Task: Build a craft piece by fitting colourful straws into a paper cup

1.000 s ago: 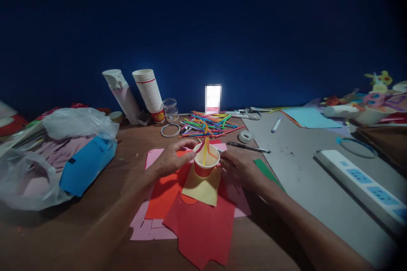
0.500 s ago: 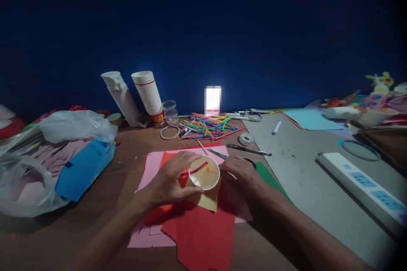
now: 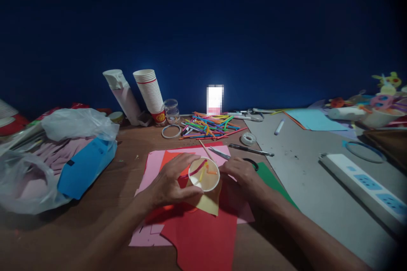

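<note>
My left hand [image 3: 173,180] grips the left side of a paper cup [image 3: 204,174], and my right hand [image 3: 238,173] presses against its right side. The cup tilts with its pale mouth toward me, and thin pink, yellow and orange strips [image 3: 200,170] lie inside. Its base is hidden. Below it lies a yellow paper piece [image 3: 208,204] on sheets of red paper [image 3: 200,237] and pink paper [image 3: 151,178]. Scissors [image 3: 219,153] lie just beyond my right hand, their dark handle partly hidden.
Coloured paper strips [image 3: 211,129] lie in a pile beyond the papers. A stack of paper cups [image 3: 149,93] leans at the back. A plastic bag [image 3: 76,125] and blue box [image 3: 87,167] sit left. A grey mat [image 3: 286,156] and power strip [image 3: 359,182] lie right.
The cup has tipped from upright until its mouth faces me, and both hands now hold it closer to me. The scissors have come into view beyond my right hand.
</note>
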Tool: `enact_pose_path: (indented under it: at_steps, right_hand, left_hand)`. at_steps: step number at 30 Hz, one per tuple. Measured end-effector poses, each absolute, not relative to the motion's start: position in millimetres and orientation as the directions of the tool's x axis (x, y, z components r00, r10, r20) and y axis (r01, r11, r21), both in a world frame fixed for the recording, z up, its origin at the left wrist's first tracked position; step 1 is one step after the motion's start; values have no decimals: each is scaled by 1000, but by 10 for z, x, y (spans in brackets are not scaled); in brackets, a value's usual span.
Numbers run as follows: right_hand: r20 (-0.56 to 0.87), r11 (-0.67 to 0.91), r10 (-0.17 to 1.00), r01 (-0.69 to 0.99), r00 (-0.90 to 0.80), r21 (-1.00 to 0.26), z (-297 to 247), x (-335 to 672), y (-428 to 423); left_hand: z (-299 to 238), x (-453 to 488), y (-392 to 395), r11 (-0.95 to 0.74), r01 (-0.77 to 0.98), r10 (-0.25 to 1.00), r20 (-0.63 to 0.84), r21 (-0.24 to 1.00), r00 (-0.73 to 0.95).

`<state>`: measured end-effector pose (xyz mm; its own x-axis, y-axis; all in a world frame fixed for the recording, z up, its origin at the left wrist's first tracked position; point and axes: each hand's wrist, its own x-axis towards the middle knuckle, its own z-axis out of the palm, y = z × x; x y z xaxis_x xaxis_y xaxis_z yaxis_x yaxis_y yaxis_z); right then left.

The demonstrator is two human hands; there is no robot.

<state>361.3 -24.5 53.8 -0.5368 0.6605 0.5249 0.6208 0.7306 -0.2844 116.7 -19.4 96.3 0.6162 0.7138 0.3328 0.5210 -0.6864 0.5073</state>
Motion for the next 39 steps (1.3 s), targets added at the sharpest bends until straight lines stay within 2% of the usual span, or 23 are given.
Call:
enact_pose_path:
  at_steps: [4,9,12,18,22,26,39]
  right_hand:
    - [504,718,686,601,-525,-352,535,3598,-241]
    - [501,681,714,650,-489,-337,510,3580,-222]
    - [504,684,709,655,-494,-320,492,3564,-212]
    - [519,688,697,665,-495,-290,510,3515,-222]
    - [514,675,707,680,-486,-286,521,3502,-227]
    - [513,675,708,679,-485,-289,498,3504,-228]
    - [526,686,695,671,-491,-281,535,3490,-252]
  left_hand:
    - [915,1173,-166,-608,510,770,295,608,566]
    - [945,1217,-158,-551,468,804,291,691,518]
    - [1062,1237,-161,-542,467,827,343,699,446]
    - [1338,1200,-112,-509,552,854,309,660,418]
    - [1407,1233,-71,-473,482,848,232,738,477]
    - [1349,1319,-11,-458,398,825,215,795,522]
    - [1249,1426,-30,-427,332,872,285,841,398]
